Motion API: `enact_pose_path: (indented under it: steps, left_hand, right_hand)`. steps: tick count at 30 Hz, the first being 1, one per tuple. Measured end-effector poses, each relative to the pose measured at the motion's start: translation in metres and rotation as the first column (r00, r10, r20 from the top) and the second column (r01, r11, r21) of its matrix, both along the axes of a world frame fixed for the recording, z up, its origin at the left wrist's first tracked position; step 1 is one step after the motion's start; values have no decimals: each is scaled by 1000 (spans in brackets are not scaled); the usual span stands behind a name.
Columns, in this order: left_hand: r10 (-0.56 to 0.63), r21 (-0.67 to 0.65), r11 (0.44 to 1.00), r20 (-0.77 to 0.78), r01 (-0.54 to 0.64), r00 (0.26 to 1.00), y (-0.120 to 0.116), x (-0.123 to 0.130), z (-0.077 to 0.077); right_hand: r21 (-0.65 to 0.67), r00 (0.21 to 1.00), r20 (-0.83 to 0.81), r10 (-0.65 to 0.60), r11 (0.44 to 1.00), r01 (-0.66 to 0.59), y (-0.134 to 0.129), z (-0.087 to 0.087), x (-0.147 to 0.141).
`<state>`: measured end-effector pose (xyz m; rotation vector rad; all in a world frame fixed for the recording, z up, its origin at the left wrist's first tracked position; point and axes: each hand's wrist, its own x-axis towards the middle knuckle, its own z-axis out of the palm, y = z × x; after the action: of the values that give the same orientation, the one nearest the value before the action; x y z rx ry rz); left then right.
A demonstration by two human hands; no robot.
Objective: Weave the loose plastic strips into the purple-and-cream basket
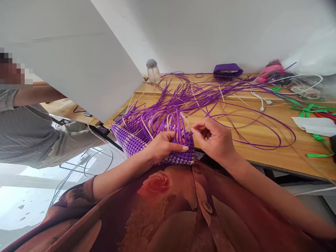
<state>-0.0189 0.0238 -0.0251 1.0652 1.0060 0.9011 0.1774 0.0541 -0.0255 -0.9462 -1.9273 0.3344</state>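
Left hand (164, 147) clamps its grip on a purple-and-white woven basket (147, 147). Just right of the basket, right hand (214, 140) pinches a purple strand (183, 127), above the wooden tabletop (275, 133).

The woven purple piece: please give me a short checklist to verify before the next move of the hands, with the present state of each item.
1. Left hand steadies the woven purple piece: ok, thumb lies along its top edge.
2. Right hand pinches a strand: ok, fingertips closed.
3. Which strand comes next: cannot tell.
4. Loose purple strands untangled: not ok, they cross on the wooden table.
5. Water bottle away from the hands: ok.
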Motion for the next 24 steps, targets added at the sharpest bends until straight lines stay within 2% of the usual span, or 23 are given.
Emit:
enact_pose_path:
  steps: [2, 4, 7, 11, 13, 15, 18, 20, 22, 24]
  left_hand:
    - [-3, -6, 1000, 27, 4, 1000, 1, 1, 1]
    - [-15, -11, 1000, 39, 16, 999, 0, 3, 2]
    - [-3, 27, 1000, 30, 2, 1000, -2, 4, 1]
    - [-3, 60, 998, -33, 4, 999, -3, 0, 4]
    - [-74, 79, 994, -91, 81, 993, 0, -8, 10]
    - [-189, 114, 972, -147, 207, 971, 8, -19, 16]
    - [-308, 130, 925, -290, 356, 906, 23, -35, 20]
    - [-257, 139, 931, -405, 337, 877, 29, -41, 19]
    - [-130, 183, 951, -493, 249, 860, 29, -43, 17]
    - [-16, 244, 956, -510, 162, 860, 25, -42, 16]
  right_hand:
    - [135, 992, 91, 88, 986, -100, -6, 2, -2]
    - [134, 977, 161, 141, 977, -164, -8, 4, -3]
    - [76, 969, 215, 123, 987, -142, -7, 6, -2]
    - [100, 968, 240, 75, 990, -102, -2, 6, 0]
    - [131, 957, 277, 90, 983, -131, 0, 5, 1]
    - [147, 942, 319, 107, 976, -161, 1, 5, 3]
    - [141, 928, 349, 130, 972, -188, 3, 6, 5]
    - [137, 929, 349, 125, 974, -182, 2, 6, 6]
    - [136, 936, 337, 101, 979, -154, 2, 7, 6]
    - [148, 942, 329, 70, 981, -124, 1, 7, 4]
